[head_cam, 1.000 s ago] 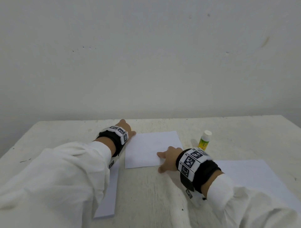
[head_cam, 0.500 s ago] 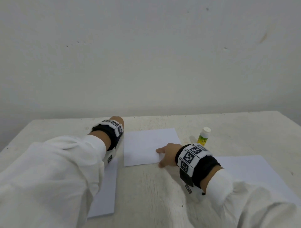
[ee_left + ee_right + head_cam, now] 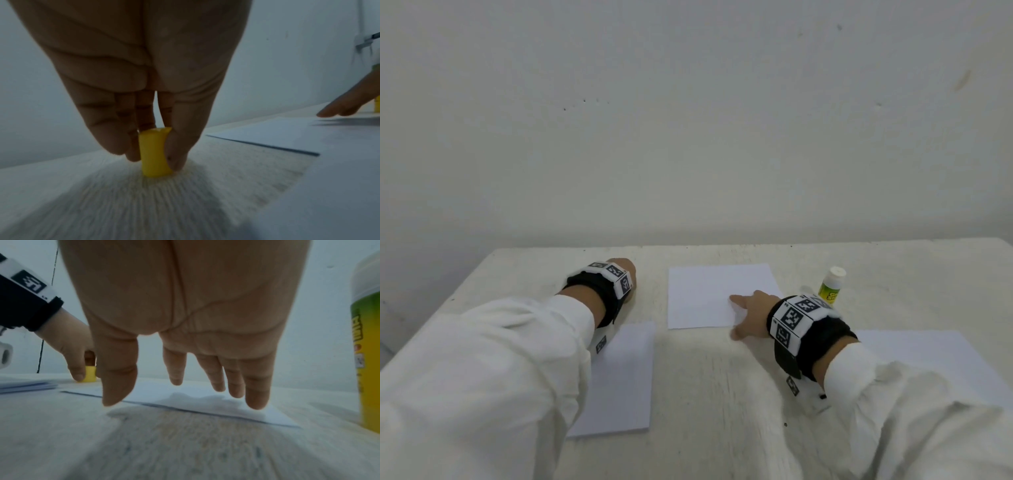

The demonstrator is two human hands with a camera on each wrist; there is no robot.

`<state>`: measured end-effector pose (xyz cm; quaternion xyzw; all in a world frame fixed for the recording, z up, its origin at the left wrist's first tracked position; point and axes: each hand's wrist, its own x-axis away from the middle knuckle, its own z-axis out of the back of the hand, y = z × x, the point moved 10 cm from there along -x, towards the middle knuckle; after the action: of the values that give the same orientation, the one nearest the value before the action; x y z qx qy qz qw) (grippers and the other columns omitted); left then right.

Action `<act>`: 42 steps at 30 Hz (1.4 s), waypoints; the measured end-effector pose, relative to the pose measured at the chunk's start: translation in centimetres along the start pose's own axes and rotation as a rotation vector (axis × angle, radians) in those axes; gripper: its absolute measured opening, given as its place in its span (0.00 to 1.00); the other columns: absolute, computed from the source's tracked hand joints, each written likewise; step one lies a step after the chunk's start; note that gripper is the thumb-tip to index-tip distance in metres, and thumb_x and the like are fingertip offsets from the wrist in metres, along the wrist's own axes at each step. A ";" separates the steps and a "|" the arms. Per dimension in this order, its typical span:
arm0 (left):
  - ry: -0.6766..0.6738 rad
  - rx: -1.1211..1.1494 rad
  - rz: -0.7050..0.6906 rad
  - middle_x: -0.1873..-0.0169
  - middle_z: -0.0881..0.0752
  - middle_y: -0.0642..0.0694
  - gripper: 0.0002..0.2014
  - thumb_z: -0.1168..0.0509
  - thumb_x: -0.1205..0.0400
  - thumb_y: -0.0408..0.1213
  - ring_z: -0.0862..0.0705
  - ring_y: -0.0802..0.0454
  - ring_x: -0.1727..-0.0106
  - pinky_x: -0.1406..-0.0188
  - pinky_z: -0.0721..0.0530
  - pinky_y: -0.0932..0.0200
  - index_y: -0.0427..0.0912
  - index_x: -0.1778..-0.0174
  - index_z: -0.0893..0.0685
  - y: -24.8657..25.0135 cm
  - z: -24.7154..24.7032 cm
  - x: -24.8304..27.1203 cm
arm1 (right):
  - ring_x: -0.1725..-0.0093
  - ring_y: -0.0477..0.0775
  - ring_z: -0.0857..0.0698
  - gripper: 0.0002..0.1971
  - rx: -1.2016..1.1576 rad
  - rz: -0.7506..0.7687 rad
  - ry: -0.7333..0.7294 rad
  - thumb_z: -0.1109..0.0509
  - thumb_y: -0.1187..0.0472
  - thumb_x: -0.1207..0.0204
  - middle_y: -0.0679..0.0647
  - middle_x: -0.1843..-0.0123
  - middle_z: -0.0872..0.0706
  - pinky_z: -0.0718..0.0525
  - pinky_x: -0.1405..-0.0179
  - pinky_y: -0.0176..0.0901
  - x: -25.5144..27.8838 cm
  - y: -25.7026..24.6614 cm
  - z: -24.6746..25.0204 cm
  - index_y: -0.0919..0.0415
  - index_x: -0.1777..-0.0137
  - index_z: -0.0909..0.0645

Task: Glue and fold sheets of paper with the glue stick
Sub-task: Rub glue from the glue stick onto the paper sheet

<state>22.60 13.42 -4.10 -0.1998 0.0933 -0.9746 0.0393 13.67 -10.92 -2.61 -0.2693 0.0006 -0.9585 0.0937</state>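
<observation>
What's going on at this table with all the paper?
A person is doing a glue-and-fold job. Their left hand pinches a small yellow cap standing on the table. Their right hand rests open on the near right corner of a folded sheet. The glue stick stands upright just beyond that wrist, untouched. More paper lies on both sides.

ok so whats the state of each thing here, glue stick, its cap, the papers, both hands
glue stick: upright on the table, beside the right hand, yellow cap off
yellow cap: standing on the table, pinched by the left hand
folded sheet: flat, right fingers over its near right corner
paper stack: flat, partly under the left arm
left hand: pinching the cap
right hand: open, fingers straight
</observation>
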 end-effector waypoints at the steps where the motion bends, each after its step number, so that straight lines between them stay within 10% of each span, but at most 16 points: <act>1: 0.004 0.004 -0.010 0.60 0.21 0.52 0.06 0.38 0.16 0.32 0.27 0.58 0.65 0.72 0.33 0.67 0.48 0.47 0.21 0.1 -0.2 -0.1 | 0.24 0.65 0.32 0.38 -0.014 -0.008 0.016 0.32 0.43 0.23 0.61 0.20 0.38 0.29 0.28 0.58 0.1 0.2 -0.1 0.53 0.18 0.44; 4: -0.008 0.018 0.006 0.64 0.28 0.53 0.06 0.35 0.20 0.36 0.32 0.61 0.69 0.62 0.25 0.68 0.51 0.53 0.25 -0.5 -0.9 -0.3 | 0.21 0.63 0.37 0.42 -0.071 0.011 0.060 0.31 0.41 0.25 0.58 0.18 0.43 0.32 0.25 0.57 1.0 0.8 -0.5 0.49 0.16 0.49; 9: 0.187 0.001 0.058 0.43 0.27 0.43 0.18 0.33 0.24 0.51 0.23 0.41 0.40 0.43 0.26 0.49 0.48 0.42 0.24 0.6 3.2 4.5 | 0.23 0.54 0.31 0.33 -0.243 0.020 0.115 0.29 0.46 0.24 0.51 0.21 0.32 0.32 0.26 0.45 5.0 4.7 -0.5 0.51 0.21 0.34; 13: 0.136 -0.003 -0.174 0.54 0.18 0.46 0.14 0.35 0.20 0.50 0.21 0.47 0.56 0.60 0.26 0.59 0.42 0.56 0.18 10.9 5.3 9.3 | 0.33 0.54 0.21 0.27 -0.183 -0.206 0.074 0.27 0.49 0.26 0.55 0.32 0.19 0.24 0.34 0.43 8.3 14.0 -2.3 0.62 0.30 0.22; 19: 0.049 0.066 -0.524 0.35 0.18 0.43 0.26 0.38 0.18 0.56 0.21 0.45 0.35 0.40 0.25 0.55 0.38 0.33 0.19 28.6 4.1 15.0 | 0.37 0.57 0.18 0.35 -0.059 -0.421 -0.040 0.26 0.37 0.32 0.57 0.35 0.17 0.20 0.40 0.46 11.2 24.9 -5.4 0.64 0.34 0.21; 22: -0.005 0.025 -0.543 0.37 0.18 0.41 0.32 0.40 0.20 0.64 0.20 0.43 0.41 0.46 0.23 0.54 0.38 0.34 0.21 33.7 1.8 15.5 | 0.32 0.59 0.21 0.41 -0.070 -0.419 -0.055 0.25 0.35 0.35 0.57 0.32 0.20 0.23 0.34 0.48 11.5 26.4 -6.5 0.64 0.30 0.26; 27: 0.052 -0.073 -0.451 0.58 0.20 0.45 0.30 0.41 0.24 0.68 0.23 0.46 0.56 0.57 0.26 0.55 0.41 0.53 0.21 35.5 0.9 15.2 | 0.31 0.60 0.22 0.39 -0.112 -0.370 -0.048 0.26 0.37 0.31 0.59 0.30 0.21 0.24 0.32 0.49 11.5 26.2 -7.0 0.66 0.29 0.27; 34: 0.087 -0.132 -0.384 0.38 0.24 0.42 0.33 0.41 0.23 0.68 0.30 0.41 0.33 0.37 0.31 0.45 0.38 0.41 0.20 35.4 1.7 15.7 | 0.38 0.60 0.17 0.29 -0.079 -0.327 -0.028 0.27 0.39 0.30 0.57 0.39 0.15 0.23 0.44 0.46 11.9 26.0 -6.7 0.62 0.38 0.20; 42: 0.020 -0.076 -0.382 0.44 0.18 0.45 0.27 0.36 0.23 0.63 0.22 0.43 0.43 0.51 0.28 0.52 0.40 0.47 0.20 36.0 1.7 16.8 | 0.49 0.59 0.17 0.26 -0.038 -0.320 -0.030 0.27 0.38 0.30 0.55 0.53 0.19 0.22 0.47 0.46 11.1 26.0 -6.9 0.63 0.55 0.22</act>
<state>9.27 -23.99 -3.27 -0.2057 0.0906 -0.9620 -0.1550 5.44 -38.86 -4.11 -0.2822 -0.0257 -0.9568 -0.0652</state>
